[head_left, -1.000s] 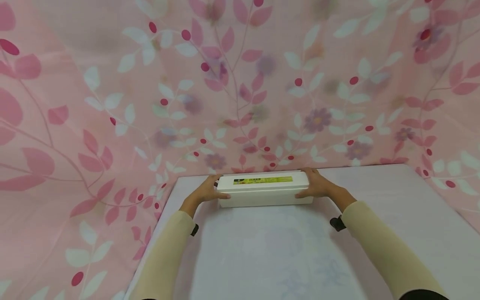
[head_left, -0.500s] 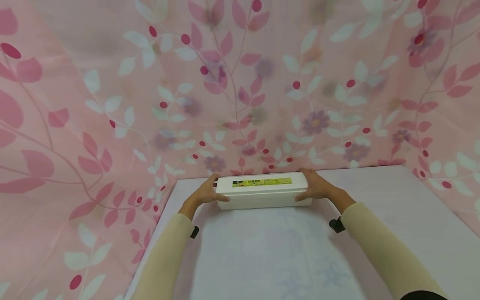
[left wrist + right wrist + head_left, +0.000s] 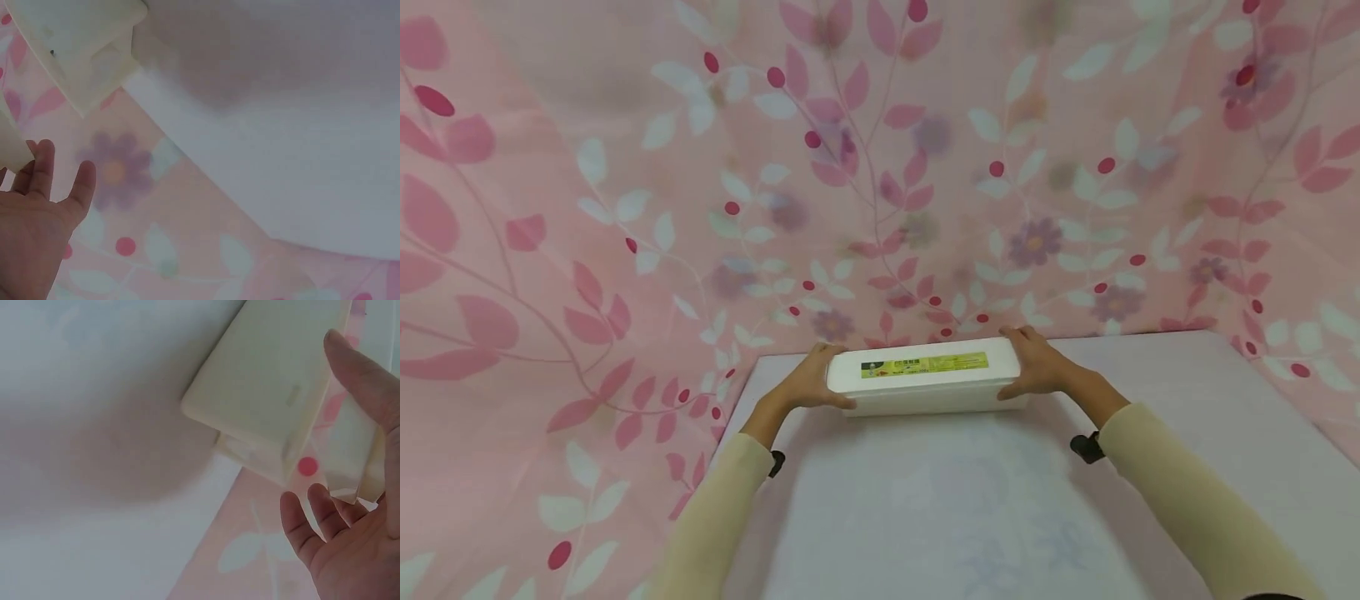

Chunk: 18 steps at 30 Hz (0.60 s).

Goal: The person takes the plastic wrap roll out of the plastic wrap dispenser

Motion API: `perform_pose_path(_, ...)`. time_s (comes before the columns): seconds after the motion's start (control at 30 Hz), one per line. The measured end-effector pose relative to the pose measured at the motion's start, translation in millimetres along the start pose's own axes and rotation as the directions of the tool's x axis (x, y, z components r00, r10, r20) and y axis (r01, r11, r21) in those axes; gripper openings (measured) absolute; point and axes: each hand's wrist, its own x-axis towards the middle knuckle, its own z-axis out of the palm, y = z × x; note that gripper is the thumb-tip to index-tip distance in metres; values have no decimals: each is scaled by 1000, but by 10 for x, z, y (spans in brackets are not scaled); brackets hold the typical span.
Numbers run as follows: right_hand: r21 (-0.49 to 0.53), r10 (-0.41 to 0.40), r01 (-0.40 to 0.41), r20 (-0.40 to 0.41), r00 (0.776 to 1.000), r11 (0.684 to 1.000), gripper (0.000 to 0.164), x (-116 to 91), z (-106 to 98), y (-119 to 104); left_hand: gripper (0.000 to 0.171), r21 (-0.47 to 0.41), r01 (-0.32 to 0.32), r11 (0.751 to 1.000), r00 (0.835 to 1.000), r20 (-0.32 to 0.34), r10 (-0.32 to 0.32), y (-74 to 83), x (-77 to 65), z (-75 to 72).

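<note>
A long white box (image 3: pixel 936 405) lies at the far edge of the table, and its lid (image 3: pixel 925 385) bears a yellow-green label. My left hand (image 3: pixel 808 381) holds the lid's left end, thumb in front and fingers behind. At the other end, my right hand (image 3: pixel 1036 364) grips the lid the same way. In the right wrist view a gap with pink cloth showing through separates the box body (image 3: pixel 262 381) from the lid (image 3: pixel 355 456). The left wrist view has the lid's corner (image 3: pixel 12 140) at the left fingers, apart from the box body (image 3: pixel 81 34).
The table (image 3: pixel 925 500) has a white cover. A pink floral curtain (image 3: pixel 880 275) hangs right behind its far edge and down the left side (image 3: pixel 587 400). Dark straps sit at both wrists, over light sleeves (image 3: pixel 1187 492).
The lid has come up off the box body, held at both ends by my hands. Both hands have risen slightly with it. The box body stays about where it was.
</note>
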Motion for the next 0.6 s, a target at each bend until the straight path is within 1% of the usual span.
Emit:
perform_pose_path(0.1,-19,-43,43,-5,999,999,109,-6,-68,-108,98,12,-49,999,999,-7,49,-2,-65,-100)
perform_pose_path(0.23,-48,-50,49,-22,999,998,105,-64,-100,-206,93,-30,-89,996,996,-10,89,-8,-143,-168)
perform_pose_path(0.33,-59,-39,38,-29,999,998,104,-108,-120,-272,92,-29,-99,995,995,-8,99,6,-211,-221)
perform_pose_path(0.5,-75,-56,55,-7,998,996,108,-224,-106,-355,94,42,-93,995,996,17,93,27,-377,-286)
perform_pose_path(0.6,-94,-70,69,-7,998,993,112,-310,-96,-384,96,56,-94,994,995,32,92,38,-448,-299)
